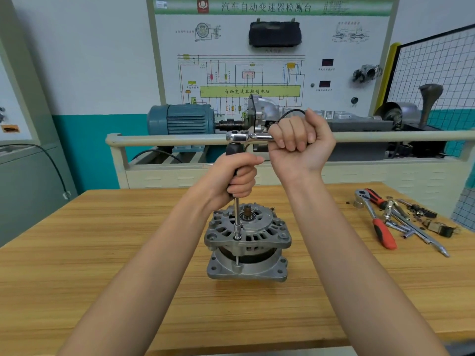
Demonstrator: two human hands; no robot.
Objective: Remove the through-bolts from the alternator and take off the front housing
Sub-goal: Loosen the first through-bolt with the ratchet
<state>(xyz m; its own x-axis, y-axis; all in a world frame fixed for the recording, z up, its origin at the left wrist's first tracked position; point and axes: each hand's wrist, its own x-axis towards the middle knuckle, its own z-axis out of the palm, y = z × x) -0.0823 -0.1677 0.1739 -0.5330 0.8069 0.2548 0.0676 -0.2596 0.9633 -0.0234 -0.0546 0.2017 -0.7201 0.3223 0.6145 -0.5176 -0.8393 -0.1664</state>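
Note:
A grey alternator (248, 242) stands upright on the wooden table (102, 253), shaft end up. A long extension driver (237, 219) with a black handle stands vertically, its socket seated on a through-bolt (237, 237) at the front-left rim of the housing. My left hand (237, 179) grips the black handle. A chrome ratchet (246, 136) sits across the top of the driver, and my right hand (299, 140) grips its handle to the right.
Loose tools lie at the table's right: a red-handled ratchet (380, 227), a second ratchet (370, 195), extension bars (421, 235) and small parts (437, 224). Behind the table stand a railed test bench with a blue motor (182, 119) and a wiring-diagram board (257, 60).

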